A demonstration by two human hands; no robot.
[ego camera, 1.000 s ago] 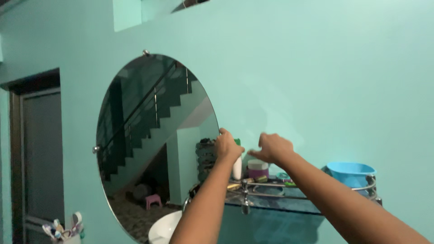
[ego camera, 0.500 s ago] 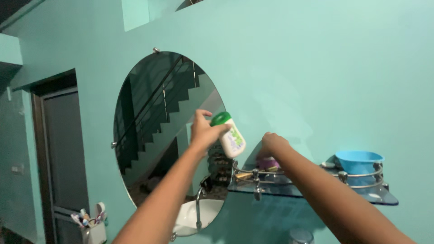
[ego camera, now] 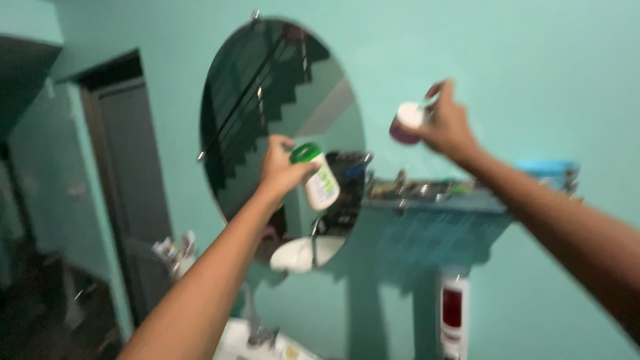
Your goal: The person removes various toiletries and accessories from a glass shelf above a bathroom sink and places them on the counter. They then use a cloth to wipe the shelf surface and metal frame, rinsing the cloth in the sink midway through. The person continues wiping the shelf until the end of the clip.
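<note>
Since half a second ago, our right hand [ego camera: 448, 127] has lifted the small purple jar [ego camera: 406, 124] off the glass shelf [ego camera: 440, 197]; fingers clamp it, now at twelve o'clock above the shelf. Our left hand [ego camera: 281, 168] grips the white green-capped bottle [ego camera: 316, 177], at nine o'clock from the shelf, before the oval mirror [ego camera: 260, 87].

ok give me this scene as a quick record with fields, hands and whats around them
left hand: left hand grips a white bottle with a green cap, tilted, in front of the round mirror
right hand: right hand holds a small purple jar with a white lid raised above the shelf
shelf: glass shelf with metal rail on the teal wall, blue basin at its far end
below: white sink, wall dispenser
image: motion-blurred
</note>
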